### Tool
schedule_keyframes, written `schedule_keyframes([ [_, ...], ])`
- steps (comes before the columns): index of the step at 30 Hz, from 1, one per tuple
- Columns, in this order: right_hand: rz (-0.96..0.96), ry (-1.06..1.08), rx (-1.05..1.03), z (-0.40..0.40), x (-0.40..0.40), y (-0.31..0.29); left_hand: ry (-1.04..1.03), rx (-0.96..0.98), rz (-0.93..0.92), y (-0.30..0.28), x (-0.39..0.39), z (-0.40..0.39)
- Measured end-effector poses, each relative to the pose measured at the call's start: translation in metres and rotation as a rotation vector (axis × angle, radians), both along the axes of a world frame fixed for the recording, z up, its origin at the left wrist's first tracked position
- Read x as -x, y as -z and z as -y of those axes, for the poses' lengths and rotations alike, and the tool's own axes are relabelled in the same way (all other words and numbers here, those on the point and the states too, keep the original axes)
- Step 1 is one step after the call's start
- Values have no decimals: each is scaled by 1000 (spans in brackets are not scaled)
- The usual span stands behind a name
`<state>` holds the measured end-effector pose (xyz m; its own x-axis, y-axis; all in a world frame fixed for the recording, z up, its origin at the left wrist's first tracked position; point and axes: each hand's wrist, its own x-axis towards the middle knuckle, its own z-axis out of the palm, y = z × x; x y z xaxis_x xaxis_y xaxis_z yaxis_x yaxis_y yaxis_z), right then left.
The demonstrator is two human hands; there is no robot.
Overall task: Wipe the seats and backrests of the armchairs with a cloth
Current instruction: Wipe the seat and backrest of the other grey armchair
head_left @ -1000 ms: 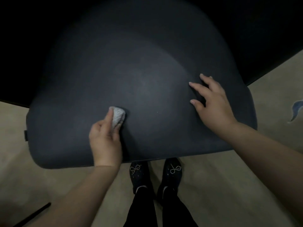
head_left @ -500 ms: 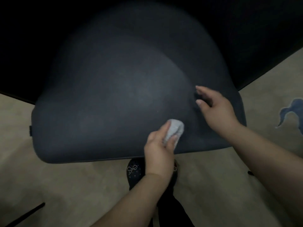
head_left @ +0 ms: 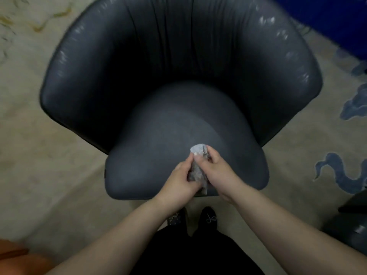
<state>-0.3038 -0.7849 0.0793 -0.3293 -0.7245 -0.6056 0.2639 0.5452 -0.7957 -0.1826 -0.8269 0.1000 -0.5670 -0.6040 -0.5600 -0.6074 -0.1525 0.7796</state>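
No readable text, label or number shows anywhere.

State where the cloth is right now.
In the head view, the cloth is held between the left hand and right hand, over the front of the armchair seat.

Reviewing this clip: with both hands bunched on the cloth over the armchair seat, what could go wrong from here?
1. The small grey-white cloth is crumpled between the left hand and right hand; wiping with such a wad would likely leave streaks or missed strips.
2. The glossy dark grey pleated backrest may hold dust in its folds.
3. Neither hand steadies the dark grey fabric seat cushion, so the chair may shift under pressure.
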Motion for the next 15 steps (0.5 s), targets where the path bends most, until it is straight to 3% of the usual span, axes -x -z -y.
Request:
schedule_keyframes([
  [3,-43,-21,-3,4,0,-27,74,76,24,-23,-18,17],
  [7,-85,-44,-15,15,-9,-53,7,320,183,-38,-55,56],
  [15,-153,83,-14,62,-61,-77,98,623,354,-51,-148,148],
])
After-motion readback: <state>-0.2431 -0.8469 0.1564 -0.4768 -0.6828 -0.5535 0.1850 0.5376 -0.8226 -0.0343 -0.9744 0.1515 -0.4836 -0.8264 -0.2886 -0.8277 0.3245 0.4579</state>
